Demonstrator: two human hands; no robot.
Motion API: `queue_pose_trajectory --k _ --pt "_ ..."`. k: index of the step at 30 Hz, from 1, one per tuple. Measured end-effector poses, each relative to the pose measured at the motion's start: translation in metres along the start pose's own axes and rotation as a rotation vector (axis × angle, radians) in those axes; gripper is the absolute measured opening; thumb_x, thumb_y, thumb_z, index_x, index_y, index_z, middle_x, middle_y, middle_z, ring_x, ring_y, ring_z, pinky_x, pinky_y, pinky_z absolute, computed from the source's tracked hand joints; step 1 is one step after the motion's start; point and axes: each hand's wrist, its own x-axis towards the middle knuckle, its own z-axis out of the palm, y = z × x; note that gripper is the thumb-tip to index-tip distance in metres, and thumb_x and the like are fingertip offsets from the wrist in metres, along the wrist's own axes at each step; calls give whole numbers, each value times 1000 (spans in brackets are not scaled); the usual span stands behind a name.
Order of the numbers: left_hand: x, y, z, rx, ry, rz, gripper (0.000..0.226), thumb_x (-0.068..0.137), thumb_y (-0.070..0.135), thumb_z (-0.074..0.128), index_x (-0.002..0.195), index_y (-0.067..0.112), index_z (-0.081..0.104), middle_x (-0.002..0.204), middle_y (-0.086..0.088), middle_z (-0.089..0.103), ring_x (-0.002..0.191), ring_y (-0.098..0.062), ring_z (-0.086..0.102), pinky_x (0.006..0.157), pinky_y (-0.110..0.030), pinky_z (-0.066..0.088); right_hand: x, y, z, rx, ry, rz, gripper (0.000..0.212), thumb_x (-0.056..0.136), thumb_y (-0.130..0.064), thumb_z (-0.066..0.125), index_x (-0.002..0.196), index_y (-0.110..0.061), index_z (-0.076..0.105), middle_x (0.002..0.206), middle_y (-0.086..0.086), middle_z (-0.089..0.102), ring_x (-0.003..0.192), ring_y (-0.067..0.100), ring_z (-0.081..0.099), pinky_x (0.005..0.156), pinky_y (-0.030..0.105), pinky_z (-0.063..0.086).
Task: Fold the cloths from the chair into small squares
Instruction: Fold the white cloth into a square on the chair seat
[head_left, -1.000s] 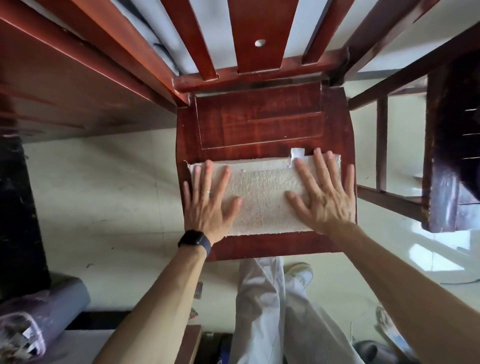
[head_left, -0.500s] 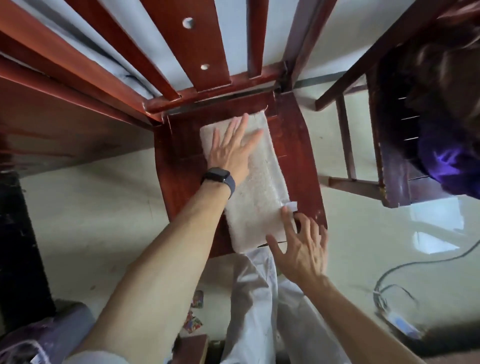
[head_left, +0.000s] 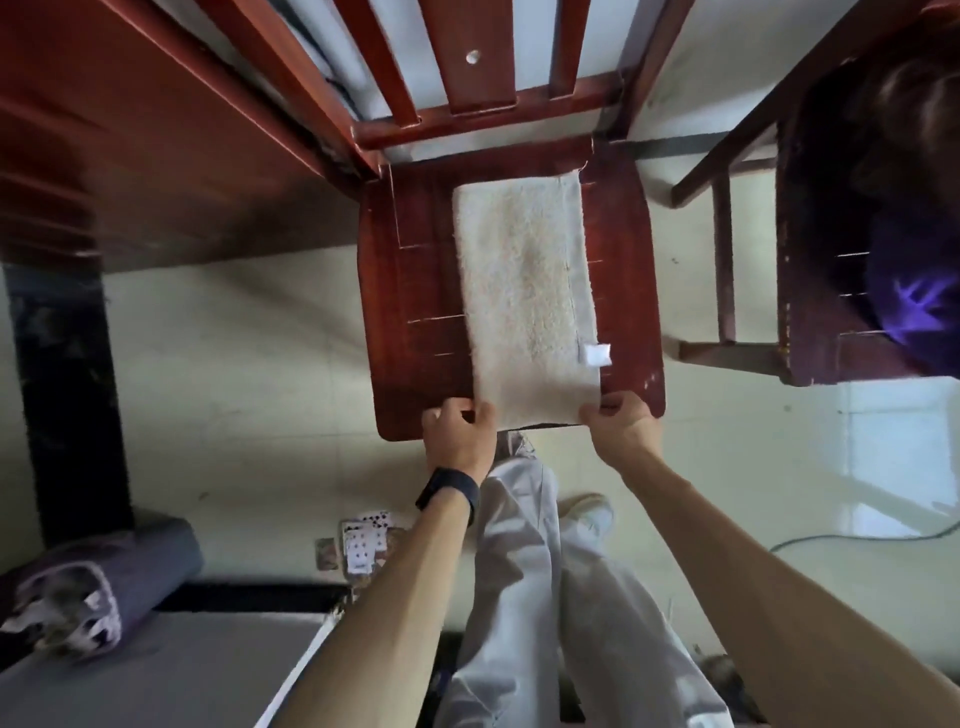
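Cloth of cream terry, a long folded strip (head_left: 524, 291), lies on the red-brown wooden chair seat (head_left: 415, 291), its long axis running from front edge to backrest. Left hand (head_left: 460, 436) and right hand (head_left: 618, 428) each pinch a near corner. Half a second ago the left lay flat at the far end and the right was open.
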Motion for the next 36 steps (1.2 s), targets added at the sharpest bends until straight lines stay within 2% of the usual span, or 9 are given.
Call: queue_pose_trajectory --k 5,8,15,18,21,26,30,33,36 --pt "-3 -10 -4 -212 -106 -15 20 87 40 67 95 21 65 94 1 71 87 -19 67 80 -33 52 -5 1 -7 58 -23 -14 20 87 -29 66 104 -18 62 92 -2 65 89 22 62 76 34 49" --pt "-15 -15 -16 -391 -201 -56 17 88 38 68 85 28 55 86 -1 71 70 -15 71 57 -27 46 -16 8 -10 188 -5 -25 12 88 -27 64 91 -24 54 78 -3 67 79 22 71 76 43 57" --pt "-69 -28 -48 -496 -225 -86 15 90 20 67 99 23 56 82 -6 69 53 -16 61 45 -17 44 -81 33 -25 408 -62 63 25 84 -18 73 92 -20 49 77 11 72 59 16 64 64 33 51" --pt "-83 -33 -59 -431 -285 -69 13 92 17 65 98 28 62 84 -7 67 51 -15 59 46 -17 46 -104 43 -26 338 -84 8 15 89 -22 69 93 -25 55 79 8 75 58 13 67 61 38 53" --pt "-82 -21 -78 -430 -368 -47 15 94 14 61 99 23 71 84 -1 65 53 -14 58 48 -15 45 -112 36 -31 207 -91 -110 9 93 -24 64 91 -33 66 83 -2 75 67 13 73 76 44 59" --pt "-49 11 -114 -351 -559 148 33 82 15 76 113 24 70 91 2 76 68 -19 69 73 -30 53 -98 -5 -54 49 -132 -253 30 79 -20 78 100 -38 67 80 -11 73 73 4 70 70 25 51" --pt "-6 44 -121 -16 -344 404 19 85 40 72 90 21 74 78 5 73 68 -15 68 68 -30 52 -63 -49 -61 -75 48 -433 2 89 -31 70 87 -32 70 84 -7 68 78 3 65 68 19 45" --pt "32 71 -115 67 -177 495 32 92 44 62 87 14 73 76 1 60 72 -17 53 62 -28 31 -26 -78 -59 -155 98 -441 26 95 -44 57 103 -23 70 102 -2 62 93 13 57 77 24 39" --pt "61 93 -101 46 -184 468 39 97 39 56 67 14 58 59 3 47 61 -19 46 58 -30 24 8 -103 -51 -74 70 -372 34 100 -45 47 115 -19 61 101 -3 64 91 17 61 68 25 42"
